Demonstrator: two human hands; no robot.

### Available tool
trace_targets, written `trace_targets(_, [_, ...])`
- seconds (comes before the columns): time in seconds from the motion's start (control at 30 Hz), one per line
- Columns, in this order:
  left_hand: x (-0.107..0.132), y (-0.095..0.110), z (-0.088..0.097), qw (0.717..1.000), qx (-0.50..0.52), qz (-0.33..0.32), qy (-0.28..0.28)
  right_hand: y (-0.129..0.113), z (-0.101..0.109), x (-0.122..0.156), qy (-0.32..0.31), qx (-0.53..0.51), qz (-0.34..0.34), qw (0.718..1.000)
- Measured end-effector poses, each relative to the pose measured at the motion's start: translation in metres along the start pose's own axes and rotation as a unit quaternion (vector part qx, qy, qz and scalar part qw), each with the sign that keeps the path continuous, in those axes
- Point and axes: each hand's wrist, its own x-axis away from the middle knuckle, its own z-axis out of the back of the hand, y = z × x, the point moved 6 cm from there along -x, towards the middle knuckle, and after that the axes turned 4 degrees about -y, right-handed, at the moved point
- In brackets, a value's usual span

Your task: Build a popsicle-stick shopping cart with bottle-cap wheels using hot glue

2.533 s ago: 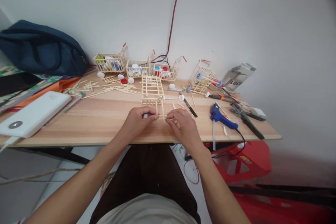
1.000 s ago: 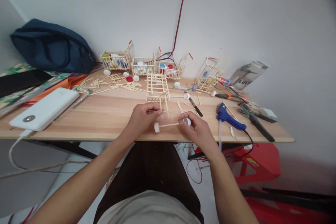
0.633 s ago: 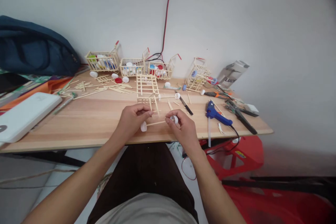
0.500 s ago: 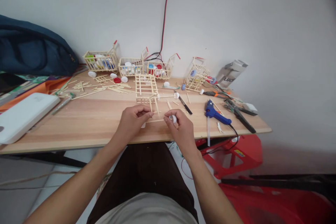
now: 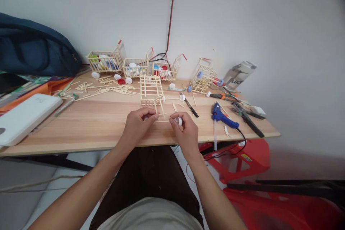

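Note:
A thin wooden stick spans between my two hands above the front of the table. My left hand pinches its left end, where a cap is mostly hidden by the fingers. At the other end, my right hand has thumb and fingers closed around a white bottle cap. Just beyond the hands lies a small stick-built cart frame, its two handle sticks pointing toward me. Another stick axle with a white cap rests at the frame's right, next to a black pen.
Several finished stick carts holding bottle caps stand along the wall. Loose sticks lie at the back left. A blue glue gun, pliers and an orange-handled tool are right. A white power bank lies left.
The stick's left end has risen slightly, so it now lies more level. The cap at that end, seen below my left fingers before, is now mostly behind them.

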Motion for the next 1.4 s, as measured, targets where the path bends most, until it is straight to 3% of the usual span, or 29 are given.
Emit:
trace_targets(0.33, [-0.003,0.006,-0.002,0.999,-0.034,-0.026,0.004,0.002,0.001,-0.003,0.021,-0.015,-0.016,1.0])
trace_targets(0.63, [-0.021,0.013,-0.008,0.999,-0.037,-0.013,-0.013,0.014,0.005,-0.014,0.049,-0.077,-0.034,0.995])
trace_targets(0.77, [-0.026,0.012,-0.01,0.999,-0.045,0.001,-0.012,0.02,0.006,-0.021,0.028,-0.077,-0.05,0.995])
trace_targets(1.17, [-0.029,0.002,-0.015,0.997,-0.073,0.024,-0.024,0.022,0.005,-0.031,-0.078,-0.021,0.009,0.997])
trace_targets(1.4, [-0.03,0.005,-0.018,0.997,-0.073,0.026,-0.016,0.027,0.005,-0.029,-0.095,-0.006,0.004,0.995])
